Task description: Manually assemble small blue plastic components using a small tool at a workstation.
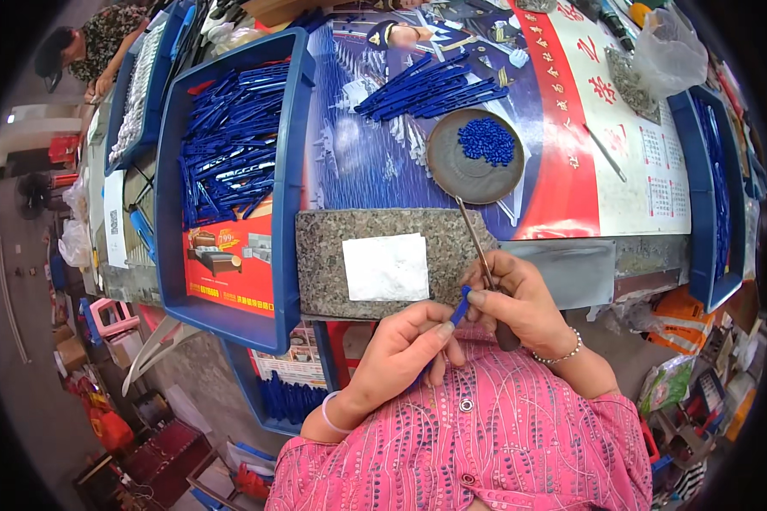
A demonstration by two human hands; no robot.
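My left hand [405,347] is closed around a slim blue plastic strip [461,312], pinching it between thumb and fingers in front of my chest. Close against its upper end, my right hand [524,300] grips a long, thin metal tool [475,241]. The tool's narrow tip points up and away, and its broader end shows below the palm. Beyond the hands, a round dark dish [442,177] holds many small blue pieces [486,140]. A pile of similar blue strips [426,92] lies behind the dish. Fingers hide part of the held strip.
Nearest on the bench is a speckled stone slab [320,260] with a white sheet [387,268] on it. To its left stands a large blue bin [291,136] of blue strips; another blue bin [700,204] is at right. Another person [94,51] sits at far left.
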